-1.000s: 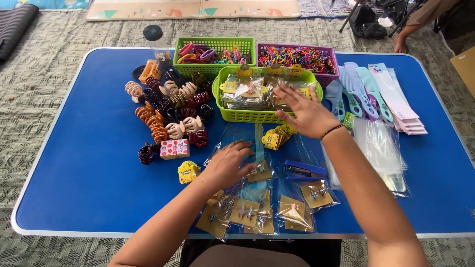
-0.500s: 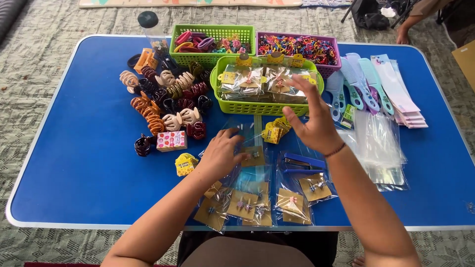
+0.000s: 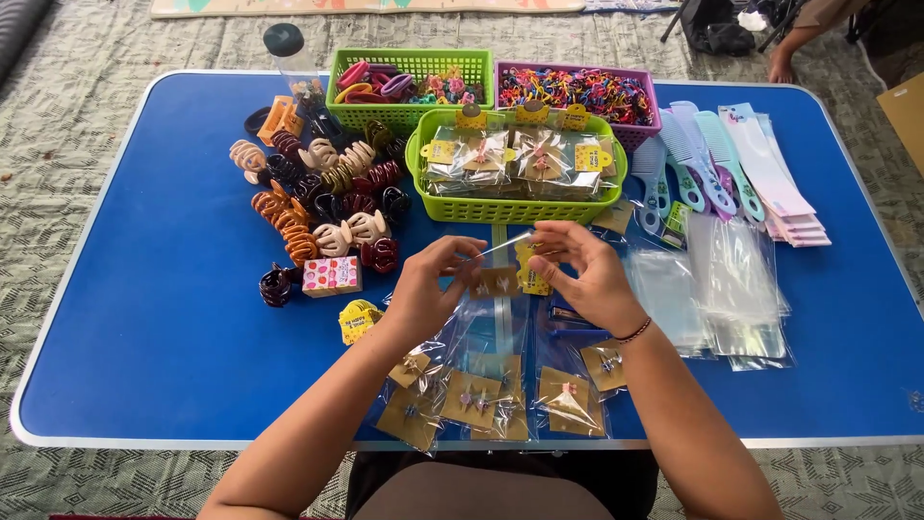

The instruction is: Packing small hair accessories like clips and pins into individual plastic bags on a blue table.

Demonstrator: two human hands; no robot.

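Both hands, the left hand (image 3: 428,284) and right hand (image 3: 582,274), pinch a clear sleeve (image 3: 500,279) holding a small brown card, just above the blue table (image 3: 144,318), at 6 o'clock from the oval green basket (image 3: 515,207). It looks light, floppy and slippery, best held by its edges; the film is glossy, the card stiff, carrying 2 tiny pale pieces.

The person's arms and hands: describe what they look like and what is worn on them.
Both forearms are bare, with no sleeves or gloves in view. The left hand wears nothing visible. The right hand has a thin dark bracelet at the wrist. No rings or watch can be made out.
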